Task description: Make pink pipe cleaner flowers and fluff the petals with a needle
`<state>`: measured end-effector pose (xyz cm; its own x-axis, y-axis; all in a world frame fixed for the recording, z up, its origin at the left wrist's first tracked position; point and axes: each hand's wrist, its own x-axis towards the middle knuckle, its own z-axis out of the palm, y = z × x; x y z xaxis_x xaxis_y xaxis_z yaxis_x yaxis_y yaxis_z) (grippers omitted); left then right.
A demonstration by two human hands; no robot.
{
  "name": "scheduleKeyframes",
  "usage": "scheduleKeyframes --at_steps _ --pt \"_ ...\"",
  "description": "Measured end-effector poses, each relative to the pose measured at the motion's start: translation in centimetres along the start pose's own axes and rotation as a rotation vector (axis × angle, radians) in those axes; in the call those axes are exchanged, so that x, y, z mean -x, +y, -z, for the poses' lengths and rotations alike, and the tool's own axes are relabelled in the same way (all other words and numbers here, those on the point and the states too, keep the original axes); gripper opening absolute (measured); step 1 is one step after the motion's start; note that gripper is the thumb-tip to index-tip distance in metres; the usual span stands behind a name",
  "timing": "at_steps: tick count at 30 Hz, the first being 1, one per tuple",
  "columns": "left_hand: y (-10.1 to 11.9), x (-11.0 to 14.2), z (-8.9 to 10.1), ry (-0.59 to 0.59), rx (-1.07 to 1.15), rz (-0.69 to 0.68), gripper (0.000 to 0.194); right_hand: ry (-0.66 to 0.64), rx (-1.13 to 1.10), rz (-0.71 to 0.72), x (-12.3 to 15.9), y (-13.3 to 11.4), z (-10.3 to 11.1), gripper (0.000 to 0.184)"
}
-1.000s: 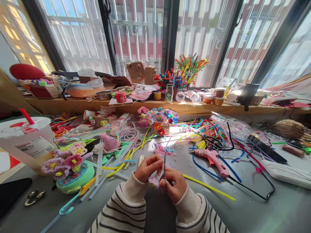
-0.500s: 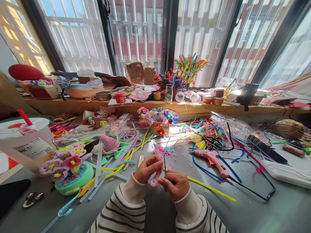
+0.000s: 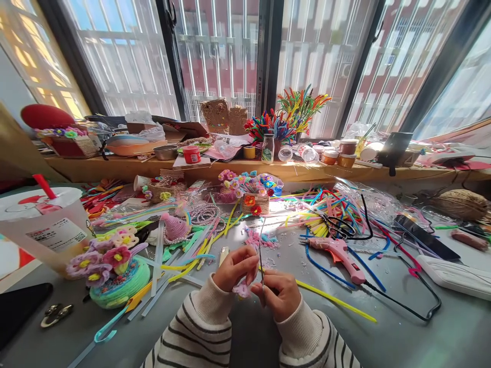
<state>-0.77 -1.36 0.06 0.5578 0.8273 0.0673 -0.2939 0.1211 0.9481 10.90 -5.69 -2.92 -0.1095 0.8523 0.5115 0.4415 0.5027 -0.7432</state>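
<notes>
My left hand (image 3: 237, 266) is closed, with its fingers curled and a small pink fuzzy flower (image 3: 241, 290) just under the fingertips. The fingers partly hide how the flower is held. Close beside it, my right hand (image 3: 283, 294) pinches a long, thin dark piece (image 3: 261, 255) that points up and away from me and narrows at its far end. It is seen edge-on, so its kind is unclear. Beyond the hands lies a heap of pink and blue fluff (image 3: 263, 238), with small scraps scattered around it. A yellow pipe cleaner (image 3: 337, 300) runs out to the right from behind my right hand.
To the right lie a pink glue gun (image 3: 337, 253) with a black cord, black-handled scissors (image 3: 339, 226) and a pile of pipe cleaners (image 3: 322, 209). On the left are clear glue sticks (image 3: 157, 258), a green base with fuzzy flowers (image 3: 123, 283) and a drink cup (image 3: 49, 225).
The pink flower shows more fully below my left fingers. Both hands stay close together in nearly the same place, and the view has shifted slightly.
</notes>
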Motion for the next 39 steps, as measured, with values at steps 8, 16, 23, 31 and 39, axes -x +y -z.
scheduleKeyframes --at_steps 8,16,23,31,39 --pt "-0.4 0.0 0.2 0.008 -0.015 -0.009 0.027 -0.046 -0.05 0.005 0.0 0.6 -0.1 0.052" --pt "-0.4 -0.1 0.4 -0.01 -0.016 0.001 0.028 -0.028 -0.044 -0.016 0.0 0.4 0.0 0.054" --pt "0.0 0.2 -0.1 -0.043 -0.007 0.011 0.026 -0.081 -0.096 -0.024 -0.4 -1.0 0.5 0.062" --pt "-0.1 0.1 0.1 -0.034 -0.029 0.001 0.028 -0.004 -0.118 -0.022 -0.1 -0.1 0.3 0.054" --pt "-0.1 0.3 0.1 -0.056 -0.061 -0.02 0.028 -0.042 -0.132 -0.028 -0.1 -0.8 0.8 0.063"
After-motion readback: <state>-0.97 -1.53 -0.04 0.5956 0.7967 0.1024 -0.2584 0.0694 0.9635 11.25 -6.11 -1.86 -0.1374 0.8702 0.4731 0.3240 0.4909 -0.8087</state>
